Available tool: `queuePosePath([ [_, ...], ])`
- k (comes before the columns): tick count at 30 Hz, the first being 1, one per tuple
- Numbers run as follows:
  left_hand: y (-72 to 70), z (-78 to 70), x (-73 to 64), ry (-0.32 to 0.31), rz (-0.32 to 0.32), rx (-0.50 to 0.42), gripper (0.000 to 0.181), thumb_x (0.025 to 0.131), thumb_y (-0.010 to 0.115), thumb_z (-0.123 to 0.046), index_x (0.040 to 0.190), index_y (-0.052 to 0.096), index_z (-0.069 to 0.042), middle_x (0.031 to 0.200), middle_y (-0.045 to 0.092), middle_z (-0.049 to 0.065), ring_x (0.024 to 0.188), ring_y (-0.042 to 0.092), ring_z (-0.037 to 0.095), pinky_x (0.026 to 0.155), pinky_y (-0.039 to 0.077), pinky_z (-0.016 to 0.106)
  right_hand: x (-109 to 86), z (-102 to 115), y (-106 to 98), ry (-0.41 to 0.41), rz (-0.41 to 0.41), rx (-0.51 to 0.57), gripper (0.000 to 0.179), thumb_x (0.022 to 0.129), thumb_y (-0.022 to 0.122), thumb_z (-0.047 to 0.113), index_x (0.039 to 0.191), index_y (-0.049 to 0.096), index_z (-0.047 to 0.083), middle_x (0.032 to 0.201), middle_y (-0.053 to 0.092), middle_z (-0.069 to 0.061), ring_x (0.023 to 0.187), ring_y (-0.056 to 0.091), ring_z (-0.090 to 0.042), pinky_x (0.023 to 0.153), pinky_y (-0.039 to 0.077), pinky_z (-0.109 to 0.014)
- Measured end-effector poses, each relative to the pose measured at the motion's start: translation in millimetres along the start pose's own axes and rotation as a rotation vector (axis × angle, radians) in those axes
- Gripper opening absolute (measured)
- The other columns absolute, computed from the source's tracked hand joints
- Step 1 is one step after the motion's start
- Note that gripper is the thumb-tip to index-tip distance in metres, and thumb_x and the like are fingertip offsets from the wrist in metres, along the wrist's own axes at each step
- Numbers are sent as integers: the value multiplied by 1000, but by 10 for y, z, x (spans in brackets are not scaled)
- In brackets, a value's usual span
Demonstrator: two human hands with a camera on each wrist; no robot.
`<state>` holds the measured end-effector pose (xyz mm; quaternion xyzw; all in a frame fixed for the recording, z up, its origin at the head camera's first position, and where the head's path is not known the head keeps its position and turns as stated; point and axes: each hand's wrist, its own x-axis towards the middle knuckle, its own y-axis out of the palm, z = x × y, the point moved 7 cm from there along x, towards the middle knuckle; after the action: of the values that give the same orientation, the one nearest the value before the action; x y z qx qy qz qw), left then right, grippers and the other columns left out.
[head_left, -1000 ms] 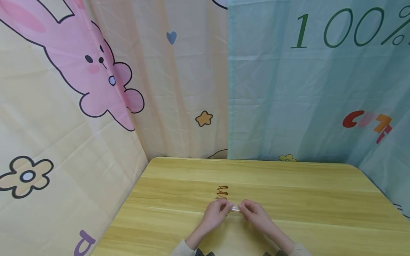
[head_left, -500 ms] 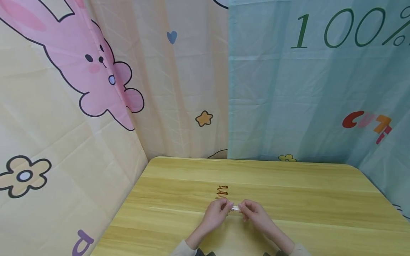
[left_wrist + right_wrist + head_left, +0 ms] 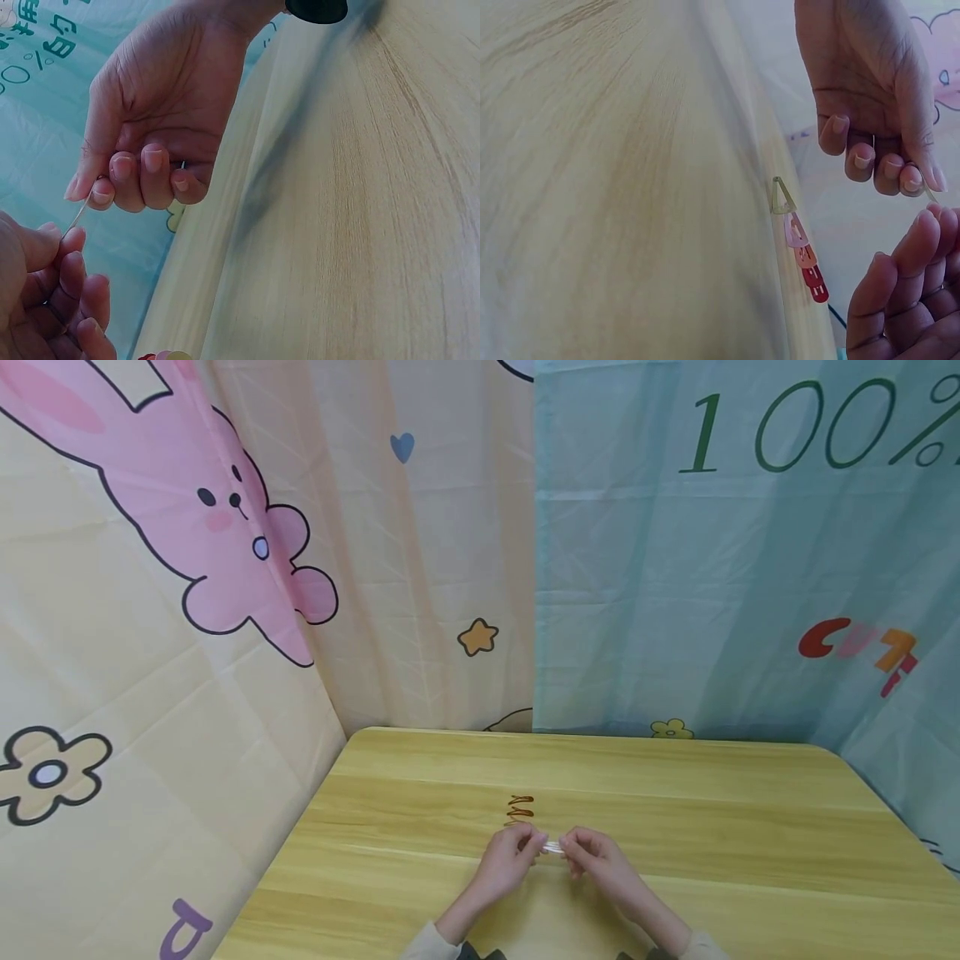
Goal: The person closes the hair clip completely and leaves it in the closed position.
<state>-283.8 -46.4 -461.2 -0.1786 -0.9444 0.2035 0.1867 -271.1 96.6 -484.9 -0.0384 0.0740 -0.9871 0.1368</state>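
Observation:
My left hand (image 3: pixel 504 865) and right hand (image 3: pixel 606 867) face each other above the wooden table in the head view. Between them, pinched at both ends by thumb and forefinger, is a small thin whitish piece (image 3: pixel 553 847) with fine lines along it. Seen edge-on in the left wrist view, this piece (image 3: pixel 76 217) is a slim strip; its kind is too small to tell. Just beyond the left hand lies a column of small looped, brownish clip-like shapes (image 3: pixel 521 812). From the right wrist, a row of overlapping coloured clips (image 3: pixel 805 256) appears, yellowish, pink, orange and red.
The wooden table (image 3: pixel 675 810) has rounded far corners. A printed curtain (image 3: pixel 427 552) with a pink rabbit hangs at the back and left. A teal curtain (image 3: pixel 675 577) hangs at the back and right.
Both hands keep their pinch on the whitish piece and stay almost in place. The head view has shifted very slightly. The shapes on the table have not moved.

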Motion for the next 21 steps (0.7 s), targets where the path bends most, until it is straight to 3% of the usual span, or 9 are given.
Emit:
queuePosePath([
  [8, 8, 27, -9, -36, 15, -41, 25, 98, 54, -26, 82, 63, -8, 74, 59, 10, 65, 51, 5, 58, 45, 23, -7, -31, 7, 15, -10, 14, 39, 97, 54, 29, 91, 54, -9, 74, 52, -5, 65, 50, -13, 65, 46, -28],
  [15, -15, 5, -33, -32, 18, -61, 25, 97, 54, -25, 82, 62, -8, 75, 59, 11, 66, 53, 8, 60, 46, 23, -30, -42, 40, 30, -27, 32, 35, 96, 56, 27, 90, 55, -7, 77, 54, -11, 64, 50, -13, 64, 44, -26],
  [21, -35, 5, -59, -29, 19, -65, 24, 97, 54, -24, 81, 62, -8, 75, 59, 12, 65, 52, 7, 58, 46, 23, -60, -11, 81, 32, -27, 42, 36, 96, 56, 25, 92, 53, -10, 75, 53, -8, 63, 49, -13, 63, 43, -26],
])
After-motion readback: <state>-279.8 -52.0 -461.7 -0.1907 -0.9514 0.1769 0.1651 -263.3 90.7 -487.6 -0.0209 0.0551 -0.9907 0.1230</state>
